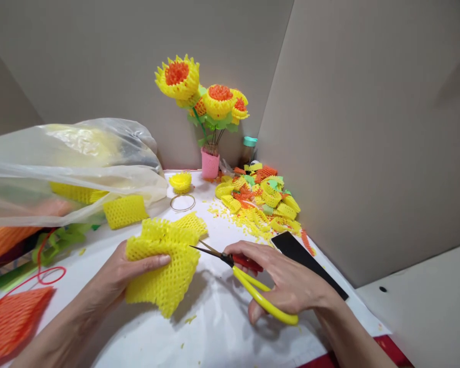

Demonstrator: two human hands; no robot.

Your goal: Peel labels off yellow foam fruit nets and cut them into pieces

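Note:
Pinched between the thumb and fingers of my left hand (138,263) is a yellow foam fruit net (176,278), opened out with its top part folded over. My right hand (287,278) grips a pair of scissors (260,296) with yellow and red handles. Their dark blades are slightly parted and point left, with the tips at the net's right edge; I cannot tell whether they touch it. Another piece of yellow foam net (191,222) shows just behind the held one.
Foam scraps (268,197) lie heaped at the back right, beside a black phone-like slab (306,260). Foam flowers (218,99) stand in a pink-wrapped jar (210,163). A gold ring (183,210) and a yellow foam cup (180,182) sit nearby. A plastic bag (72,168) fills the left.

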